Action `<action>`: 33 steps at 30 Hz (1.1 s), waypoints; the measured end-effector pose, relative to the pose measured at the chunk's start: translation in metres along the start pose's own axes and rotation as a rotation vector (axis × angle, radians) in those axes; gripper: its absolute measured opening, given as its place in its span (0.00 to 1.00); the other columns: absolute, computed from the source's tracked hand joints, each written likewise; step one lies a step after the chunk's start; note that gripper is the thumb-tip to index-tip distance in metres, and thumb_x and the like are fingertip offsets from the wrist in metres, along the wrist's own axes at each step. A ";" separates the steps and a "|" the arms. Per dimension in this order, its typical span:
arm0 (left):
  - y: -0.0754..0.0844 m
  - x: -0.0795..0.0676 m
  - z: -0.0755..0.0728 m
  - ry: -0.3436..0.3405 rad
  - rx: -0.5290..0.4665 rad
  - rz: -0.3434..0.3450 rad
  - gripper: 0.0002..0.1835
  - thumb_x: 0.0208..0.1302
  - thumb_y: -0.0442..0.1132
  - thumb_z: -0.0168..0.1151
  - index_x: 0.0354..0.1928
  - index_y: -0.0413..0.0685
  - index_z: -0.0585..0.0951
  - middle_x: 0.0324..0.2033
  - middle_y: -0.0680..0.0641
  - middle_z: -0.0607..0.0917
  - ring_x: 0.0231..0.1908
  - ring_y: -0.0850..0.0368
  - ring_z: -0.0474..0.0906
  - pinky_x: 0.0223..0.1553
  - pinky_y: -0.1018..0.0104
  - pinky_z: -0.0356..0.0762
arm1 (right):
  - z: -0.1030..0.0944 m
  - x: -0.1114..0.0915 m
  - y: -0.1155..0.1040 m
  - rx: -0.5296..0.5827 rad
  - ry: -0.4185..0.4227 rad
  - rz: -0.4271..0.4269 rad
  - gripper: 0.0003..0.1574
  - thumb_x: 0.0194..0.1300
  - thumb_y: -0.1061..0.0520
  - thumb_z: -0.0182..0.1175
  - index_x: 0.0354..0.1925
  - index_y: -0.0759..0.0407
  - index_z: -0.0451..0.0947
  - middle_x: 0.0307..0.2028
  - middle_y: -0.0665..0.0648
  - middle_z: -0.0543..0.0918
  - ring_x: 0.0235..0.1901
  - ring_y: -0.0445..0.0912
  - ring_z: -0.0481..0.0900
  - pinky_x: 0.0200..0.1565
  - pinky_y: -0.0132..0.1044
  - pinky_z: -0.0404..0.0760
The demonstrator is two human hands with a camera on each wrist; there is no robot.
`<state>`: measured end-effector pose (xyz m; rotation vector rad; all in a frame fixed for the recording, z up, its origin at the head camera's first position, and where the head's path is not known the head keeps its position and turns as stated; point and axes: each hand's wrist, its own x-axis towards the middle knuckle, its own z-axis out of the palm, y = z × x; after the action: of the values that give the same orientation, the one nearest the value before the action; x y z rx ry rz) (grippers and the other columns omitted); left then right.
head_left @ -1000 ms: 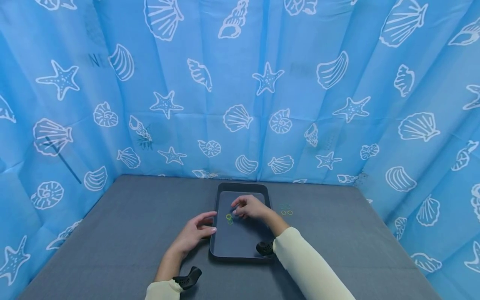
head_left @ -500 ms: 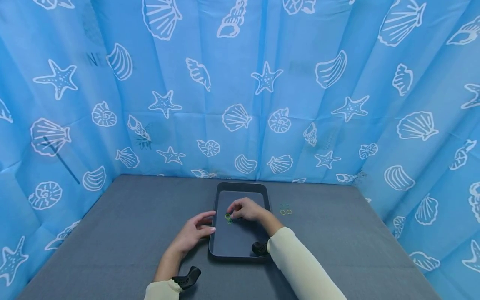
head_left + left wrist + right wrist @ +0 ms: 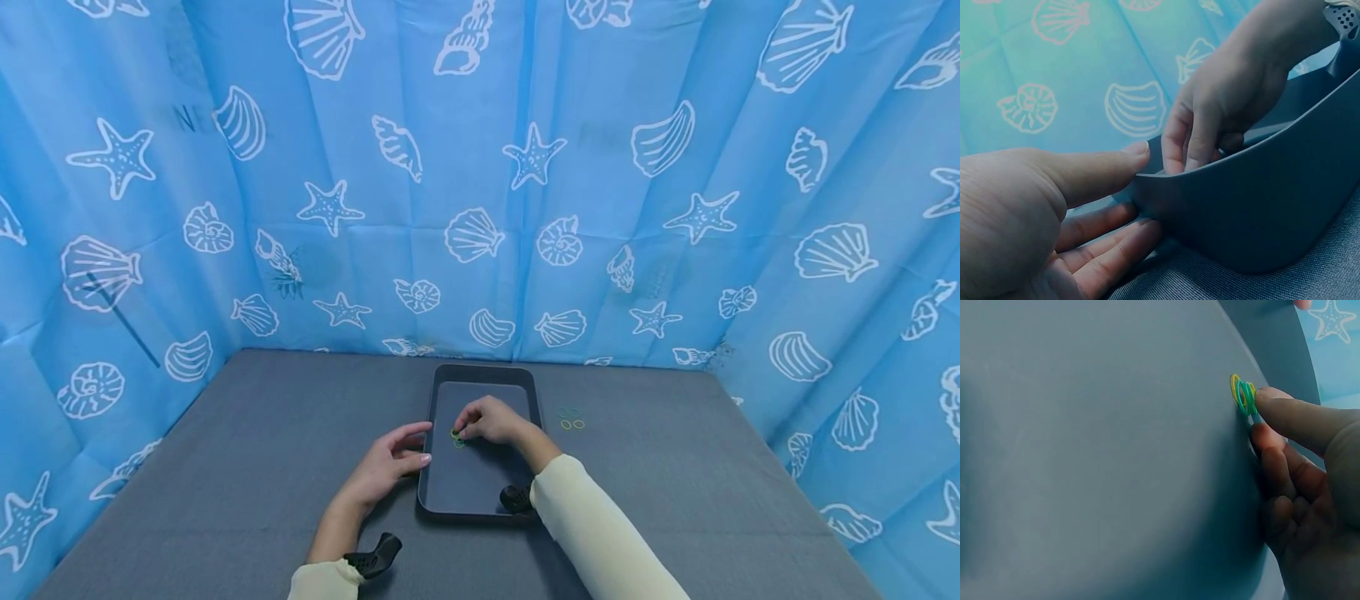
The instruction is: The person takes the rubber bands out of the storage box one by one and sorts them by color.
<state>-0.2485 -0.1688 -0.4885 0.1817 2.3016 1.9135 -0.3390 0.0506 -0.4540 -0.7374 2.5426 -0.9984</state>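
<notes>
A dark grey rectangular tray (image 3: 472, 492) lies on the table. My left hand (image 3: 382, 471) rests its thumb and fingertips against the tray's left side; in the left wrist view the thumb (image 3: 1110, 167) is at the rim and other fingers touch the outer wall. Inside the tray, my right hand (image 3: 491, 419) pinches at a little cluster of yellow and green rubber bands (image 3: 1245, 399). The thumb tip covers part of the cluster in the right wrist view, with the index fingertip just below. A green rubber band (image 3: 459, 444) shows beside the fingertips in the head view.
Right of the tray, two yellow rubber bands (image 3: 572, 425) and two green ones (image 3: 569, 413) lie on the grey table (image 3: 675, 467). A blue shell-patterned curtain (image 3: 480, 183) hangs behind and at both sides. Each wrist carries a black mount (image 3: 375, 557).
My right hand has moved slightly left and down onto the rubber bands in the tray, its thumb and index finger closing together there. The left hand has stayed at the tray's side.
</notes>
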 end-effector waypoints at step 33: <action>0.000 -0.001 0.000 0.003 0.000 0.006 0.27 0.66 0.38 0.63 0.66 0.47 0.72 0.60 0.35 0.73 0.48 0.48 0.79 0.51 0.49 0.76 | -0.006 -0.004 -0.006 0.031 0.013 0.011 0.06 0.64 0.64 0.63 0.30 0.60 0.84 0.26 0.49 0.82 0.27 0.42 0.75 0.33 0.34 0.73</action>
<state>-0.2479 -0.1689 -0.4881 0.1859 2.3057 1.9181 -0.3364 0.0522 -0.4457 -0.7099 2.5341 -1.0396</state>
